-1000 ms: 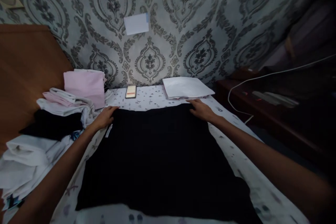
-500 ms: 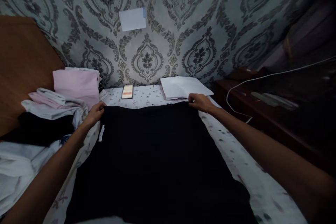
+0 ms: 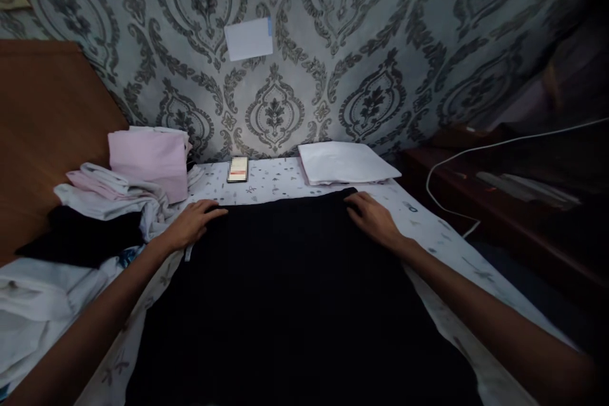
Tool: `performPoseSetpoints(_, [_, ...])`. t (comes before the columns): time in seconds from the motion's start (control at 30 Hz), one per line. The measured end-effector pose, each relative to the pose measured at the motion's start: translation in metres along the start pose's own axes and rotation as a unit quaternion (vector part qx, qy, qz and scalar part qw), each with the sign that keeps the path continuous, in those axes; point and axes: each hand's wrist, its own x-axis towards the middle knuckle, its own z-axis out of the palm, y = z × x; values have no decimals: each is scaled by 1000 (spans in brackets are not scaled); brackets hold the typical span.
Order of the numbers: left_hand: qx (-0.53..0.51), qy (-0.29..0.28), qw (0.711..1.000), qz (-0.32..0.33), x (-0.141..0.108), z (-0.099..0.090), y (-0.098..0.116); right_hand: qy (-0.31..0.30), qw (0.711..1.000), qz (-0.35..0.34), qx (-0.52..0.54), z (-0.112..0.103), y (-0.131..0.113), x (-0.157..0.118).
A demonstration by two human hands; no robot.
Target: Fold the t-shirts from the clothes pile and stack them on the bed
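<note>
A large black cloth point(image 3: 295, 292) lies spread over a white patterned sheet point(image 3: 273, 181). My left hand point(image 3: 193, 223) rests on its far left corner, with the fingers stretched out over the edge. Just below that hand, a small white tag sticks out from the cloth's left side. On the far right corner lies my right hand point(image 3: 373, 219), its fingers apart and flat on the fabric. Neither hand grips the cloth.
Folded pink and white clothes point(image 3: 150, 158) and a black garment point(image 3: 90, 235) are piled at the left by a brown board point(image 3: 42, 133). A phone point(image 3: 238, 169) and a white folded item point(image 3: 347, 163) lie near the wall. A cable point(image 3: 514, 139) hangs at right.
Both hands have let go of the cloth's far corners and now lie on it with fingers spread. The far edge sits slightly nearer. The view has shifted a little left.
</note>
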Motion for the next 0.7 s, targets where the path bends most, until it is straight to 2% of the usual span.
performPoseSetpoints(0.07, [-57, -9, 998, 24, 1, 0, -2, 8, 1000, -18, 9, 5, 6, -5])
performPoseSetpoints(0.13, [-172, -5, 985, -3, 9, 3, -6, 19, 999, -23, 12, 11, 12, -6])
performPoseSetpoints(0.2, [-313, 40, 943, -105, 23, 9, -12, 23, 999, -24, 17, 14, 18, -6])
performPoseSetpoints(0.27, [-396, 112, 885, -219, 38, 15, -20, 25, 999, -22, 23, 16, 21, -5])
performPoseSetpoints(0.33, [-409, 170, 849, -287, 52, 21, -29, 25, 999, -18, 30, 17, 23, -4])
performPoseSetpoints(0.47, [-398, 210, 820, -352, 70, 31, -42, 27, 999, -16, 43, 16, 24, -4])
performPoseSetpoints(0.6, [-361, 210, 822, -388, 77, 35, -46, 23, 999, -14, 47, 17, 25, -3])
performPoseSetpoints(0.7, [-332, 195, 833, -397, 79, 29, -46, 14, 999, -7, 44, 16, 25, -4])
